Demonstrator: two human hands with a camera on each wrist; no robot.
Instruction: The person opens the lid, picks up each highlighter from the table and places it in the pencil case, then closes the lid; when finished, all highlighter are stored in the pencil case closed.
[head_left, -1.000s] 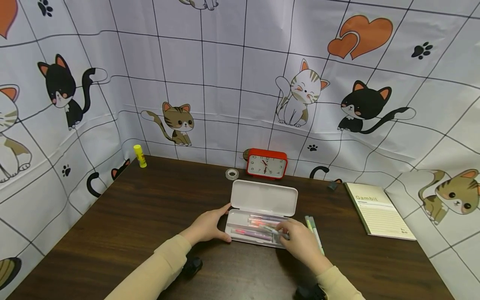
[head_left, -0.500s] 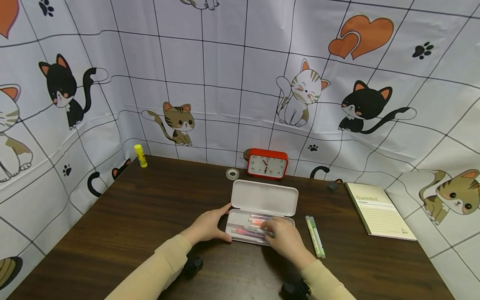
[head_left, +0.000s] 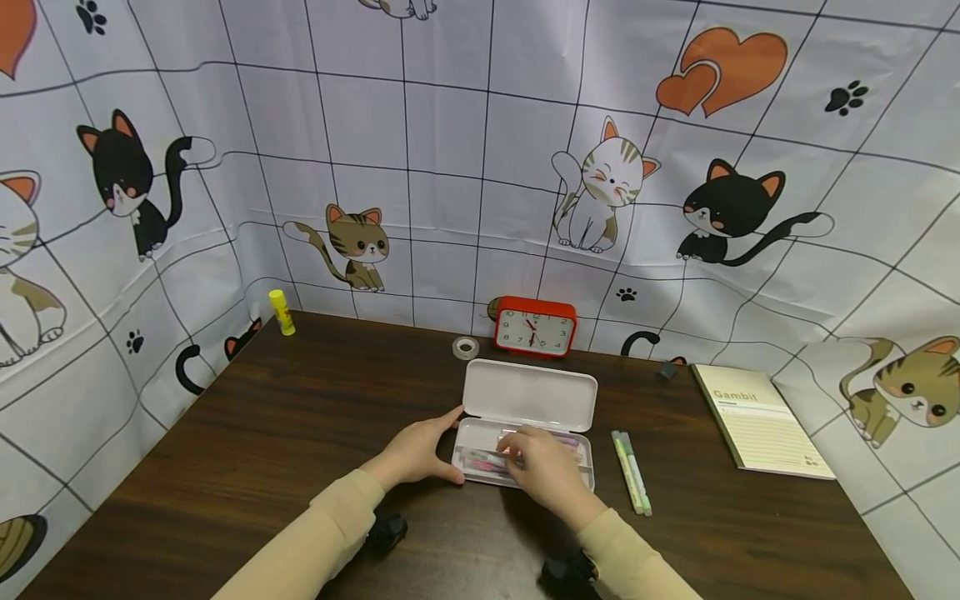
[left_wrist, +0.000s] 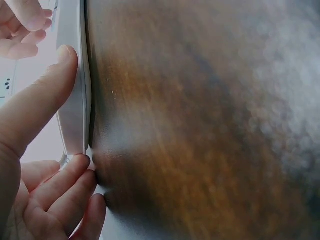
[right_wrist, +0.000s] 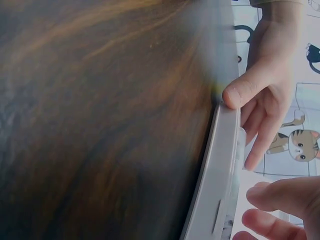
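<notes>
In the head view, a white pencil case (head_left: 525, 417) lies open near the middle of the dark wooden table (head_left: 300, 433), its lid standing up at the far side. The left hand (head_left: 416, 454) rests against the case's left end, fingers spread, thumb at the near corner and forefinger reaching toward the lid's hinge. The right hand (head_left: 547, 471) lies over the case's tray, fingers bent down among the pens (head_left: 480, 458) inside; whether it pinches one cannot be told. Just right of the case lie two green markers (head_left: 632, 471) side by side. Behind the case stands a red clock (head_left: 535, 327), with a tape roll (head_left: 465, 347) to its left. Farther right of the case lies a notebook (head_left: 759, 432); far to its left, at the table's back corner, stands a yellow glue stick (head_left: 281, 312).

In the left wrist view, the left hand's thumb (left_wrist: 35, 107) presses flat along the case's white wall (left_wrist: 77, 90), and its fingers touch the case's corner.

In the right wrist view, the left thumb tip sits on the case's rim (right_wrist: 220, 165), while the right hand's fingers (right_wrist: 280, 197) hover curled over the tray.
</notes>
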